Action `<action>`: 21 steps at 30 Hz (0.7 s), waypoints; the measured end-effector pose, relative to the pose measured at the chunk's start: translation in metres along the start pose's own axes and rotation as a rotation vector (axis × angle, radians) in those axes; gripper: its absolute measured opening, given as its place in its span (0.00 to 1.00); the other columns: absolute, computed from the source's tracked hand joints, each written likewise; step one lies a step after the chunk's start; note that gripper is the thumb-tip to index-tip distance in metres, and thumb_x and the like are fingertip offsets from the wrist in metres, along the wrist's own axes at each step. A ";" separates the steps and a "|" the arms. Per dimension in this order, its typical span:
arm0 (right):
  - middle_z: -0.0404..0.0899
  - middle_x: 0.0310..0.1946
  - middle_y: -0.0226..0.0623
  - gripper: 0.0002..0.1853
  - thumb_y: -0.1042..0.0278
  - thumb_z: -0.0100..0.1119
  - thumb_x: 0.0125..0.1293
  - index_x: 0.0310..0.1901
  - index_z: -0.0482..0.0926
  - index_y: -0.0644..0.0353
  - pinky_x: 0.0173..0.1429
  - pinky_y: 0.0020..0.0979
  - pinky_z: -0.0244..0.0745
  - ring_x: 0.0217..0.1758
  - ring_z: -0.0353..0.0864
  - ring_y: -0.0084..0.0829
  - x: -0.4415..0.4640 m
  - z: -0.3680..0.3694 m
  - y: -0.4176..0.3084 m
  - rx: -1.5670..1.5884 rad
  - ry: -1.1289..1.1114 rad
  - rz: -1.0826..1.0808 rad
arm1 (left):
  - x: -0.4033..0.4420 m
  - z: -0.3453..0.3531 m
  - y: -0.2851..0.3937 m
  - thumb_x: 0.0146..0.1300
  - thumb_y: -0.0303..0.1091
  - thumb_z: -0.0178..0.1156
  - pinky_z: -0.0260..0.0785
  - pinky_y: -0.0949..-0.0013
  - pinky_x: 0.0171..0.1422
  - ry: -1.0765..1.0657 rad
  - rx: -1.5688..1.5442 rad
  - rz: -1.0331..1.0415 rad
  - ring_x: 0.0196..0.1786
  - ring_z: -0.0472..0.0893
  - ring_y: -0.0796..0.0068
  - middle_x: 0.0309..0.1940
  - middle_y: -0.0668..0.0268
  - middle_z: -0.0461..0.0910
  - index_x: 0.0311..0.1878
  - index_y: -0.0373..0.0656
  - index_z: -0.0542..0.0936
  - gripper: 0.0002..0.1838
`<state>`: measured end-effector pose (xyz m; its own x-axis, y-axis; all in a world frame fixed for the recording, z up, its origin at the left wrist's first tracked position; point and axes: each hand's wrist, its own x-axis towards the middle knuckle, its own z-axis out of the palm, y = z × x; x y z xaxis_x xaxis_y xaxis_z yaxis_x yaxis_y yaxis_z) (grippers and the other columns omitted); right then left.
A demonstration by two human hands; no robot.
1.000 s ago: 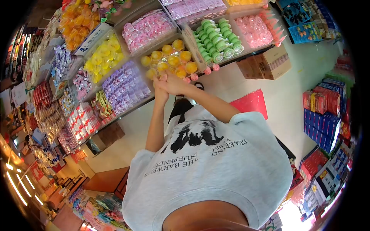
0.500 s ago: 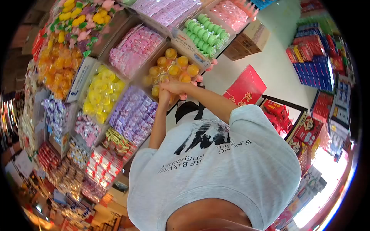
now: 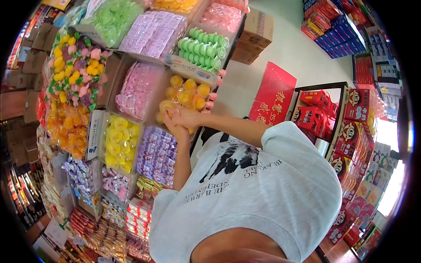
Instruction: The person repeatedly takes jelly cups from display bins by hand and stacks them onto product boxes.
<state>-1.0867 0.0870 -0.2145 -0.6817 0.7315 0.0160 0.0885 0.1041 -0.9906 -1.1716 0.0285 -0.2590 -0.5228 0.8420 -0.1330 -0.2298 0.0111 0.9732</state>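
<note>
My right hand (image 3: 187,117) and my left hand (image 3: 176,129) meet over a carton of round, clear-topped orange balls (image 3: 187,97). The fingers of both hands are drawn in and touch each other. Whether anything lies between them is hidden. One orange ball (image 3: 165,106) sits right beside my fingertips, and I cannot tell if they touch it. Purple printed packets (image 3: 157,151) lie just below my hands, next to my left forearm.
Around the carton stand yellow packs (image 3: 120,142), pink packets (image 3: 138,90) and green round-capped items (image 3: 203,48). A red box (image 3: 274,94) is right of my arms, with a rack of red packages (image 3: 313,116) beyond it. Brown cartons (image 3: 254,33) stand on the floor.
The view has turned, so the shelves appear shifted down and the rack on the right shows more. My hands remain together over the orange balls, with the fingers slightly rearranged.
</note>
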 end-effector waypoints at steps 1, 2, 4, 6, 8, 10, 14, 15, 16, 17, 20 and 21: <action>0.56 0.75 0.56 0.39 0.51 0.52 0.63 0.73 0.61 0.60 0.79 0.41 0.55 0.76 0.59 0.56 -0.011 -0.014 -0.030 -0.076 -0.024 0.024 | -0.007 0.014 0.023 0.73 0.37 0.57 0.69 0.65 0.65 0.026 0.229 0.108 0.65 0.72 0.68 0.65 0.58 0.68 0.69 0.36 0.67 0.26; 0.56 0.75 0.56 0.39 0.51 0.52 0.63 0.73 0.61 0.60 0.79 0.41 0.55 0.76 0.59 0.56 -0.020 -0.022 -0.036 -0.077 -0.010 0.017 | -0.015 0.029 0.046 0.73 0.39 0.58 0.67 0.62 0.70 0.054 0.455 0.220 0.71 0.67 0.63 0.71 0.54 0.63 0.72 0.35 0.64 0.30; 0.52 0.75 0.62 0.42 0.49 0.54 0.60 0.75 0.59 0.59 0.79 0.44 0.55 0.77 0.57 0.61 -0.040 -0.037 -0.045 -0.192 0.140 -0.063 | -0.037 0.066 0.087 0.72 0.43 0.60 0.59 0.56 0.77 -0.048 0.298 0.231 0.78 0.57 0.56 0.78 0.52 0.51 0.75 0.33 0.59 0.37; 0.46 0.75 0.66 0.46 0.50 0.56 0.56 0.76 0.58 0.60 0.79 0.48 0.54 0.75 0.57 0.67 -0.076 -0.076 -0.097 -0.080 0.169 -0.092 | -0.058 0.105 0.115 0.69 0.54 0.62 0.64 0.52 0.73 -0.188 0.184 0.313 0.72 0.65 0.51 0.75 0.48 0.53 0.73 0.30 0.61 0.42; 0.43 0.76 0.63 0.45 0.53 0.55 0.57 0.76 0.57 0.64 0.79 0.48 0.54 0.76 0.56 0.62 -0.105 -0.102 -0.110 -0.177 0.279 -0.203 | -0.068 0.127 0.115 0.67 0.53 0.63 0.69 0.52 0.69 -0.222 0.334 0.458 0.72 0.66 0.51 0.73 0.47 0.55 0.73 0.30 0.60 0.44; 0.42 0.77 0.62 0.45 0.54 0.55 0.57 0.76 0.56 0.67 0.79 0.48 0.54 0.76 0.55 0.60 -0.138 -0.128 -0.121 -0.244 0.370 -0.259 | -0.090 0.163 0.133 0.67 0.52 0.59 0.64 0.51 0.74 -0.429 0.327 0.545 0.74 0.62 0.49 0.78 0.48 0.47 0.75 0.30 0.58 0.43; 0.36 0.77 0.63 0.46 0.55 0.55 0.55 0.75 0.57 0.69 0.78 0.56 0.54 0.76 0.54 0.63 -0.209 -0.164 -0.130 -0.325 0.617 -0.385 | -0.132 0.231 0.127 0.65 0.50 0.62 0.66 0.52 0.73 -0.695 0.109 0.673 0.74 0.64 0.51 0.78 0.48 0.46 0.73 0.27 0.60 0.43; 0.37 0.77 0.63 0.46 0.55 0.55 0.55 0.75 0.57 0.69 0.77 0.56 0.55 0.76 0.54 0.63 -0.228 -0.172 -0.128 -0.333 0.714 -0.455 | -0.144 0.243 0.126 0.63 0.50 0.63 0.67 0.50 0.72 -0.743 0.160 0.683 0.72 0.67 0.50 0.78 0.49 0.46 0.73 0.27 0.60 0.44; 0.38 0.76 0.62 0.46 0.56 0.56 0.55 0.75 0.57 0.70 0.77 0.56 0.55 0.76 0.54 0.62 -0.246 -0.181 -0.126 -0.346 0.810 -0.524 | -0.157 0.260 0.123 0.63 0.50 0.63 0.67 0.50 0.72 -0.789 0.143 0.686 0.72 0.67 0.50 0.78 0.49 0.46 0.73 0.27 0.60 0.44; 0.40 0.75 0.65 0.47 0.57 0.58 0.50 0.73 0.61 0.68 0.75 0.54 0.59 0.75 0.55 0.62 -0.264 -0.191 -0.126 -0.428 0.908 -0.580 | -0.171 0.277 0.120 0.63 0.50 0.63 0.67 0.50 0.72 -0.845 0.112 0.723 0.72 0.67 0.50 0.78 0.49 0.47 0.73 0.27 0.60 0.44; 0.41 0.75 0.64 0.47 0.59 0.59 0.49 0.73 0.62 0.68 0.75 0.53 0.60 0.75 0.57 0.62 -0.326 -0.211 -0.128 -0.514 1.110 -0.618 | -0.219 0.324 0.107 0.63 0.50 0.64 0.68 0.49 0.71 -1.017 0.005 0.821 0.70 0.68 0.49 0.78 0.50 0.47 0.72 0.27 0.61 0.44; 0.41 0.75 0.64 0.47 0.59 0.59 0.49 0.73 0.62 0.68 0.75 0.53 0.60 0.75 0.57 0.62 -0.347 -0.217 -0.129 -0.539 1.157 -0.609 | -0.235 0.339 0.104 0.63 0.50 0.64 0.68 0.48 0.70 -1.072 -0.034 0.855 0.70 0.69 0.48 0.77 0.50 0.47 0.72 0.27 0.61 0.44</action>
<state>-0.7043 -0.0340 -0.0631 0.2353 0.5831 0.7776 0.4424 0.6481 -0.6199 -0.7945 0.0149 -0.0631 0.3708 0.5810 0.7246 -0.1873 -0.7174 0.6710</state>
